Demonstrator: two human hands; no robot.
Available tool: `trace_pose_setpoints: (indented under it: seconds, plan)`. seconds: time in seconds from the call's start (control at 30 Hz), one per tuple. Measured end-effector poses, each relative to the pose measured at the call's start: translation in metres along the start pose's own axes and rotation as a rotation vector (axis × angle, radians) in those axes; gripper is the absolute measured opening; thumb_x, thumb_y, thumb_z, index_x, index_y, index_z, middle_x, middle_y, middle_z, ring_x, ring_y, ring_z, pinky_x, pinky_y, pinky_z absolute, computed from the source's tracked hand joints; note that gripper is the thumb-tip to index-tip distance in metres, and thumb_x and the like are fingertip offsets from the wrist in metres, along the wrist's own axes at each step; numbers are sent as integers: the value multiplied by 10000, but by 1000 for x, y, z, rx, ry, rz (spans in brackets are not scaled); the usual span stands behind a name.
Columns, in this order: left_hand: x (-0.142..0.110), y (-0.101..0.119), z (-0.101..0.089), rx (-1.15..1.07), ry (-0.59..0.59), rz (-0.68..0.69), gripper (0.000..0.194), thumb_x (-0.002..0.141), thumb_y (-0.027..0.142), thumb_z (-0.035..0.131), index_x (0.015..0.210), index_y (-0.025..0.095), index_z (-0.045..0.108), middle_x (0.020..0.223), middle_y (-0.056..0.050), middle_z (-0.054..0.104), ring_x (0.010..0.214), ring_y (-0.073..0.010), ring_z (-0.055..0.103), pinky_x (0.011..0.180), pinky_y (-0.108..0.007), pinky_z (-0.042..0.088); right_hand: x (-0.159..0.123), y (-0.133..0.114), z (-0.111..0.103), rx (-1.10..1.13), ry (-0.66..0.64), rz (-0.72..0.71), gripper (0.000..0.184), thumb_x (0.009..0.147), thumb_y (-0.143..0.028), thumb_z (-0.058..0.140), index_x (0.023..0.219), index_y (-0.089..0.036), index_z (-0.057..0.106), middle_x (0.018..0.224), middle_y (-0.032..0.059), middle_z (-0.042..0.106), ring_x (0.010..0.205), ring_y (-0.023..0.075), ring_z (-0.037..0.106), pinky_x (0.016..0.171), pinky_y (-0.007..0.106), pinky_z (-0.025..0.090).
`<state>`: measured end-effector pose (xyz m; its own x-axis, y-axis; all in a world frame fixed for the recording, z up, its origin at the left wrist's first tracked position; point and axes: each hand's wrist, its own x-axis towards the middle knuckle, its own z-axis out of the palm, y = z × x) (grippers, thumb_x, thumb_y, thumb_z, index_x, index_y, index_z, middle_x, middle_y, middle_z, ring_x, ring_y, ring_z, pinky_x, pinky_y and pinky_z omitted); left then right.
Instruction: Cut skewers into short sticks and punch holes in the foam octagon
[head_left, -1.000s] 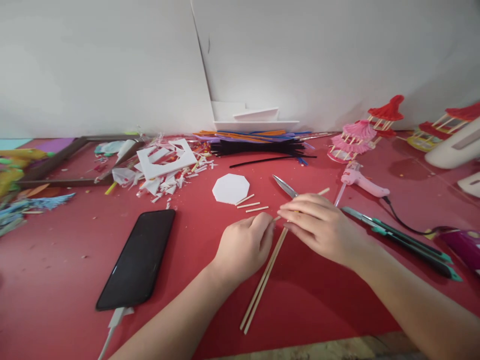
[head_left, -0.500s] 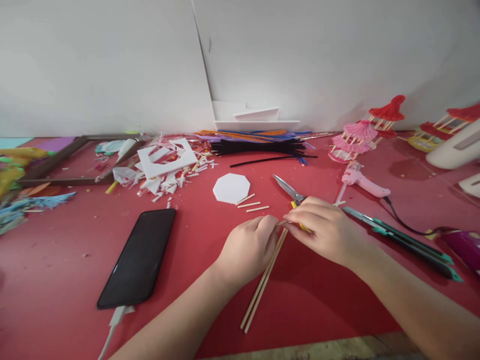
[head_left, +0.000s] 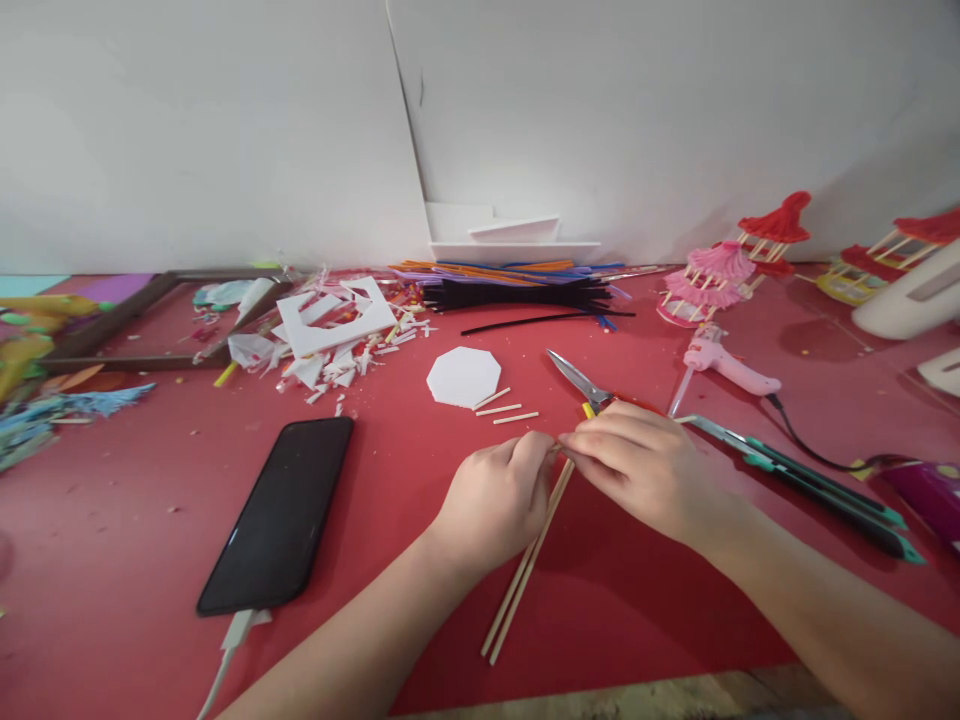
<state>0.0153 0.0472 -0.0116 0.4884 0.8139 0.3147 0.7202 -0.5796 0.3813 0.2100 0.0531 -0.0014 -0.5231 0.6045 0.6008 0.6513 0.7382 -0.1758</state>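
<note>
My left hand (head_left: 499, 495) and my right hand (head_left: 646, 462) meet fingertip to fingertip over the table. Both are closed in a pinch on a short thin wooden stick (head_left: 556, 447), mostly covered by the fingers. Two long wooden sticks (head_left: 529, 570) lie side by side on the table, partly under my left hand. Beyond the hands are several short cut sticks (head_left: 498, 408) and a white octagonal board (head_left: 463, 376), one stick end touching its edge. Scissors (head_left: 577, 378) lie just past my right hand, which hides their handles.
A black phone (head_left: 277, 515) with a white cable is at left. A green utility knife (head_left: 802, 485) and pink glue gun (head_left: 724, 365) lie at right, before small pagoda models (head_left: 709, 280). White foam scraps (head_left: 337, 320) and pipe cleaners (head_left: 517, 290) are at the back.
My right hand has shifted slightly left, closer to my left hand, and less of the short stick shows between them. The yellow scissor handle is more covered.
</note>
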Motion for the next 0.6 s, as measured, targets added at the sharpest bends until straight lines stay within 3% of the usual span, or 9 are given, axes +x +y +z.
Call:
trace_pose_setpoints:
  seconds: [0.6]
  plan:
    - [-2, -1, 2, -16, 45, -1, 147, 874, 126, 404, 842, 171, 541, 634, -7, 598, 521, -166, 581, 479, -258, 378, -2, -2, 4, 37, 47, -3, 120, 836, -100, 636, 941, -157, 647, 843, 43, 702, 779, 171, 619, 738, 340, 543]
